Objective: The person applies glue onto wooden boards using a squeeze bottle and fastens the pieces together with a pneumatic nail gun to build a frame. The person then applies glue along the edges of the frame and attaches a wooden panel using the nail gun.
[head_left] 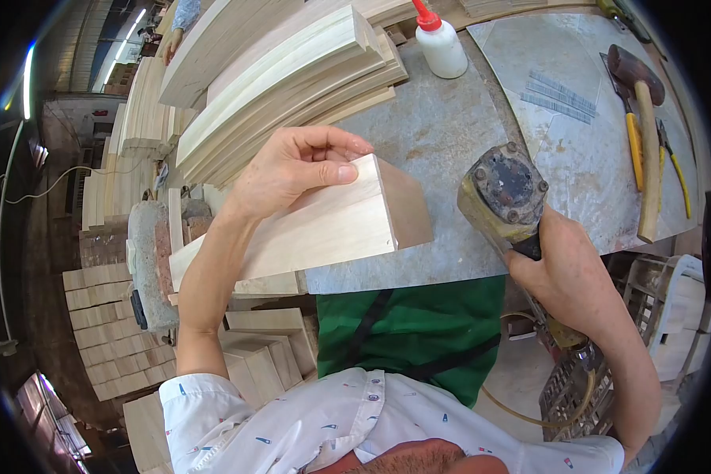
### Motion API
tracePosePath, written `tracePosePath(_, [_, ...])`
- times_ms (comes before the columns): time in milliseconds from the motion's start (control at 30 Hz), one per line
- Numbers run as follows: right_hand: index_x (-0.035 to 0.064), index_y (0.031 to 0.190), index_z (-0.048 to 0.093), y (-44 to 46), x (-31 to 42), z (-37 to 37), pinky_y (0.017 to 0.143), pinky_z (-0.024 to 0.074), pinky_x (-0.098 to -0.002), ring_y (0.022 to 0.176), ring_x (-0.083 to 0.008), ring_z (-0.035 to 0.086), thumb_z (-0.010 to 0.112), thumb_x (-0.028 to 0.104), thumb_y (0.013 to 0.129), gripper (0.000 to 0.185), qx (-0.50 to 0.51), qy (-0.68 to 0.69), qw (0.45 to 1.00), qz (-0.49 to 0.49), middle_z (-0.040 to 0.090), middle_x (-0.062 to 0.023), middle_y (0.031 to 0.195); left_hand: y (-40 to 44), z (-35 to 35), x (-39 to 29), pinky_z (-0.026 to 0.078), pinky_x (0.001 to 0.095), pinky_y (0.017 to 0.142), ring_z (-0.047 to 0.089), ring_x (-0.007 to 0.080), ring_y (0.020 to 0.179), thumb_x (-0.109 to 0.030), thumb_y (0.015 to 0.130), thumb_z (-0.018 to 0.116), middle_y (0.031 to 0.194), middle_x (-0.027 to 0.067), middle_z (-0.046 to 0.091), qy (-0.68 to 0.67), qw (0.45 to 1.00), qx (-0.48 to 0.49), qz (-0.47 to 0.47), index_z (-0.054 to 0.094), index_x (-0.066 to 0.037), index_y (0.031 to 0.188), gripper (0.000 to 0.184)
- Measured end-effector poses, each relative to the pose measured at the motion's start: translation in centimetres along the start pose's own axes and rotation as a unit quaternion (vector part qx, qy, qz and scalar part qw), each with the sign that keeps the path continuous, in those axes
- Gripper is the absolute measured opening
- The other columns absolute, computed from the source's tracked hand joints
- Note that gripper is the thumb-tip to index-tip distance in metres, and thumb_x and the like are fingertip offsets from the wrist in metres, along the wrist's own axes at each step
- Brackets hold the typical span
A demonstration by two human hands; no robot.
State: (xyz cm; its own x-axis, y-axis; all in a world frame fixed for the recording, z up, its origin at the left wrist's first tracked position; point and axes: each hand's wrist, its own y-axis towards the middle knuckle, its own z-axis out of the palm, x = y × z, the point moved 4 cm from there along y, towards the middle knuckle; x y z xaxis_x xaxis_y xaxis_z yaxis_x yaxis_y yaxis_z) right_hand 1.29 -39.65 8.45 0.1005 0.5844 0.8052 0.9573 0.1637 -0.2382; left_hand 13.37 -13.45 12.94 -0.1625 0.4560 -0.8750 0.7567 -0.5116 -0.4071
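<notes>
A pale wooden board (324, 225) lies at the centre, its cut end facing right over the metal-topped table (458, 126). My left hand (304, 170) grips the board's upper edge near that end, thumb on its face and fingers behind. On the right, my right hand (557, 261) is wrapped round the handle of a worn, yellowish air-powered tool (504, 193) with a dark round cap. The tool is held apart from the board, a short way to its right. A thin hose runs from the tool's lower end.
Stacked curved boards (292, 87) fill the upper left. A white glue bottle (444, 49) stands behind. A mallet (646, 150), pliers (673, 166) and staple strips (559, 96) lie at the right. Another person's hand (173, 46) shows at top left. A plastic crate (648, 300) stands lower right.
</notes>
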Motion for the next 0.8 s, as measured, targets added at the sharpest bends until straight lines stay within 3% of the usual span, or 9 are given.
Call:
tracePosePath(133, [-0.0131, 0.092, 0.052, 0.0, 0.0, -0.1, 0.08, 0.0455, -0.0504, 0.089, -0.0483, 0.058, 0.059, 0.012, 0.076, 0.03, 0.003, -0.03, 0.999, 0.018, 0.059, -0.0343, 0.084, -0.1, -0.1, -0.1, 0.043, 0.0167, 0.066, 0.054, 0.0031, 0.073, -0.01, 0.08, 0.074, 0.082, -0.0012, 0.063, 0.027, 1.0, 0.008, 0.006, 0.066, 0.001, 0.108, 0.031])
tracePosePath(233, [-0.0128, 0.095, 0.053, 0.2, 1.1, -1.0, 0.079, 0.0461, -0.0492, 0.088, -0.0476, 0.059, 0.06, 0.013, 0.075, 0.033, 0.006, -0.058, 0.996, 0.062, 0.06, -0.034, 0.082, 0.1, -0.3, 0.5, 0.047, 0.0211, 0.074, 0.058, 0.0065, 0.082, -0.009, 0.083, 0.07, 0.089, 0.0026, 0.066, 0.023, 0.999, 0.023, 0.017, 0.067, 0.0, 0.109, 0.028])
tracePosePath(267, [-0.0126, 0.096, 0.053, 0.1, 1.7, -1.5, 0.078, 0.0463, -0.0487, 0.087, -0.0474, 0.06, 0.061, 0.013, 0.075, 0.034, 0.006, -0.069, 0.995, 0.077, 0.06, -0.0338, 0.082, 0.1, -0.6, 0.8, 0.047, 0.0259, 0.079, 0.06, 0.0109, 0.086, -0.014, 0.083, 0.068, 0.092, 0.0058, 0.068, 0.086, 0.996, 0.016, 0.034, 0.068, -0.001, 0.109, 0.029])
tracePosePath(333, [-0.0113, 0.097, 0.054, -0.2, 4.0, -3.1, 0.077, 0.0465, -0.0469, 0.083, -0.0466, 0.061, 0.061, 0.014, 0.075, 0.034, -0.024, -0.088, 0.994, 0.063, 0.06, -0.0329, 0.079, 0.1, -0.6, 0.6, 0.047, 0.0243, 0.079, 0.059, 0.0102, 0.087, -0.013, 0.084, 0.068, 0.096, 0.005, 0.067, 0.103, 0.993, 0.024, 0.045, 0.067, 0.0, 0.111, 0.03])
tracePosePath(400, [-0.0091, 0.093, 0.058, -0.1, 5.4, -4.7, 0.067, 0.0466, -0.041, 0.067, -0.0341, 0.063, 0.064, 0.015, 0.075, 0.031, -0.051, -0.119, 0.99, 0.055, 0.06, -0.0234, 0.069, 0.3, -0.7, 1.2, 0.046, 0.027, 0.081, 0.059, 0.0122, 0.088, -0.018, 0.085, 0.066, 0.099, 0.0071, 0.068, 0.122, 0.989, 0.036, 0.074, 0.067, -0.001, 0.113, 0.032])
tracePosePath(500, [-0.0079, 0.087, 0.06, -0.1, 9.7, -6.8, 0.056, 0.0427, -0.0332, 0.058, -0.0155, 0.056, 0.065, 0.014, 0.076, 0.025, -0.027, -0.125, 0.989, 0.072, 0.058, -0.0107, 0.062, -0.6, -0.8, 0.1, 0.046, 0.0289, 0.081, 0.06, 0.0133, 0.088, -0.022, 0.084, 0.066, 0.096, 0.008, 0.069, 0.16, 0.983, 0.023, 0.085, 0.068, -0.003, 0.111, 0.033])
tracePosePath(533, [-0.0061, 0.077, 0.061, 0.1, 11.6, -7.0, 0.048, 0.0375, -0.0277, 0.053, -0.0053, 0.049, 0.066, 0.013, 0.075, 0.02, -0.019, -0.108, 0.992, 0.065, 0.055, -0.0021, 0.057, -0.4, -0.8, 0.5, 0.047, 0.0303, 0.081, 0.061, 0.0155, 0.087, -0.025, 0.083, 0.066, 0.096, 0.009, 0.07, 0.152, 0.982, 0.024, 0.108, 0.069, -0.003, 0.109, 0.034])
tracePosePath(667, [-0.0049, 0.065, 0.06, 1.2, 16.2, -7.3, 0.046, 0.0371, -0.0264, 0.048, -0.0062, 0.048, 0.068, 0.014, 0.075, 0.023, -0.013, -0.18, 0.983, 0.022, 0.053, -0.0017, 0.051, -0.5, -1.0, 0.8, 0.048, 0.031, 0.077, 0.062, 0.0177, 0.085, -0.024, 0.082, 0.068, 0.095, 0.011, 0.07, 0.165, 0.98, 0.011, 0.108, 0.069, -0.001, 0.109, 0.035])
tracePosePath(800, [-0.0051, 0.067, 0.061, 3.3, 18.9, -6.4, 0.047, 0.0394, -0.0261, 0.048, -0.0079, 0.05, 0.067, 0.018, 0.076, 0.025, 0.028, -0.227, 0.974, 0.0, 0.055, -0.0026, 0.052, -0.3, -1.1, 1.4, 0.047, 0.0323, 0.075, 0.061, 0.0187, 0.083, -0.023, 0.081, 0.069, 0.09, 0.0102, 0.068, 0.127, 0.985, 0.014, 0.112, 0.069, 0.0, 0.104, 0.032])
